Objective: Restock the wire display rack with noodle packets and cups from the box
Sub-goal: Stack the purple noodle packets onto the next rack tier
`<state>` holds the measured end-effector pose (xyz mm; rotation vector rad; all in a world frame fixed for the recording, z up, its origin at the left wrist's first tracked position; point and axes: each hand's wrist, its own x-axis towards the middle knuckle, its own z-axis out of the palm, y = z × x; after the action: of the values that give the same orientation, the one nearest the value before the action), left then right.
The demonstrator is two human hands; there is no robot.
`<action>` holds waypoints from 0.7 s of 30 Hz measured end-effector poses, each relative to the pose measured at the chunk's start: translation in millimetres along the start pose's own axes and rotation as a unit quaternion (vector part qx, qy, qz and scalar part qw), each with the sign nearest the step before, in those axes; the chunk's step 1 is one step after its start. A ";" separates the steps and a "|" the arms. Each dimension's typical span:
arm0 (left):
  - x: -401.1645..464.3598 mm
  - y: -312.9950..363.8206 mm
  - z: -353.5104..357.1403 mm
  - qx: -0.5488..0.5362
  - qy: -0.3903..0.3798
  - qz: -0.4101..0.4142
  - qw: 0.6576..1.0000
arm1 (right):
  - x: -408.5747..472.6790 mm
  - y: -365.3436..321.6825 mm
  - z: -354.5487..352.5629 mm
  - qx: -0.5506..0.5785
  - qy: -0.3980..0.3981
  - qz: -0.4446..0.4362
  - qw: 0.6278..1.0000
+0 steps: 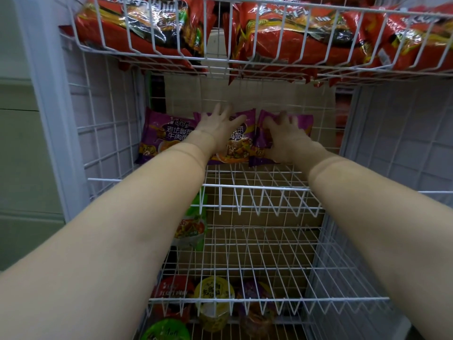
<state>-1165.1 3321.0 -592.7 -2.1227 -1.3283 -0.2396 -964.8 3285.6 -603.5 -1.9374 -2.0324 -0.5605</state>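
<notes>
- White wire rack (257,186) shelf.
- Left hand (217,133) outstretched, grip released, flat on middle purple packet (235,149).
- Right hand (284,139) atop right purple packet (304,123); grip unclear.
- Both packets lengthwise front-to-back.

3 packets (164,133) side by side on shelf (257,177).

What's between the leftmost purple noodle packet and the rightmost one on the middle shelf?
A third purple packet, seen in the head view, under the left hand. The right hand rests on the rightmost packet.
</notes>
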 end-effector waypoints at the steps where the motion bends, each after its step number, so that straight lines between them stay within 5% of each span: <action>1: 0.2 0.8 0.4 0.004 -0.013 -0.007 1.000 | -1.0 -2.3 -0.9 -0.017 0.019 -0.016 1.000; 8: 2.2 -6.5 6.5 -0.014 -0.019 0.010 1.000 | -4.7 -12.8 -4.3 -0.104 -0.016 -0.120 0.987; 21: -0.7 2.7 0.2 0.017 -0.089 0.054 0.994 | -5.3 -12.6 6.6 -0.079 -0.211 -0.062 0.972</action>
<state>-1163.1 3319.7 -594.3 -2.2214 -1.3006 0.0174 -976.5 3283.6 -612.8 -2.1831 -2.4436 -0.3681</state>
